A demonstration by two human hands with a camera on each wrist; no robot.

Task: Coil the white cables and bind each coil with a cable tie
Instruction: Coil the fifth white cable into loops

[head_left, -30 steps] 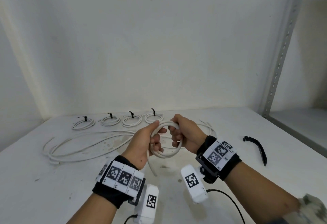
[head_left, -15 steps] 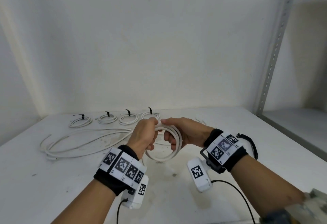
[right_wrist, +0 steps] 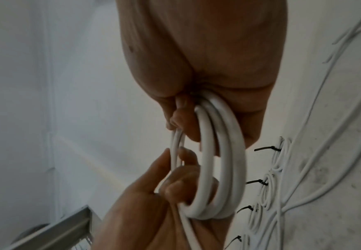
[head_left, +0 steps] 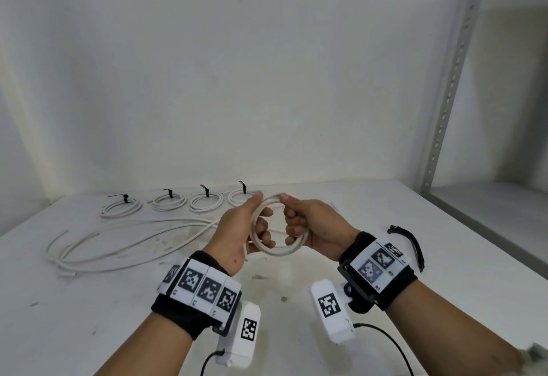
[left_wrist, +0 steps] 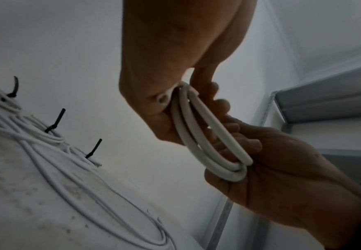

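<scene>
- Both hands, left hand and right hand, grip the white coil above the surface.
- Keep the loops flat and equal, then reach for the black tie.

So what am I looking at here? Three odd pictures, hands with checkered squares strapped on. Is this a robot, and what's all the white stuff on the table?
No robot: a person works with bare hands. The patterned wristbands carry small cameras. The big picture comes from a camera on the head; the other two look along each wrist at the fingers. The left hand and right hand both grip one coil of white cable, held above the white table. At the back lie four finished coils, each bound with a black tie. Loose white cable sprawls on the left, and a spare black cable tie lies behind the right wrist.
</scene>
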